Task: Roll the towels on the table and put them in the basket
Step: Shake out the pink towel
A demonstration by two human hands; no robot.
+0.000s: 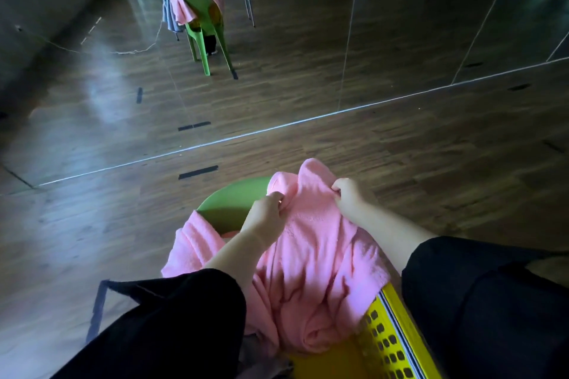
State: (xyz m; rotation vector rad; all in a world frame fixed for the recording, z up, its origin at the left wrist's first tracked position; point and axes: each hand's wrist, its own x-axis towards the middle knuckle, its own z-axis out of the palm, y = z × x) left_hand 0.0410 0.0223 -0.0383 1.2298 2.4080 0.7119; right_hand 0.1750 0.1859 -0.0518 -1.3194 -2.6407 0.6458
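Observation:
A large pink towel [314, 249] lies draped over the back of a green plastic chair [234, 203] and hangs down into a yellow perforated basket [391, 344] at the bottom of the view. My left hand [266, 215] pinches the towel's upper edge near the chair back. My right hand [348, 195] pinches the same edge a little further right, the cloth bunched up between the two hands. A pink rolled fold sits at the basket's mouth. A greyish cloth [261, 360] shows dimly beside the basket.
A dark wooden floor [431, 163] with black tape marks stretches ahead to a mirror wall [308, 55]. The mirror shows a person, the green chair, pink and grey towels and a folding table. My black sleeves fill the lower corners.

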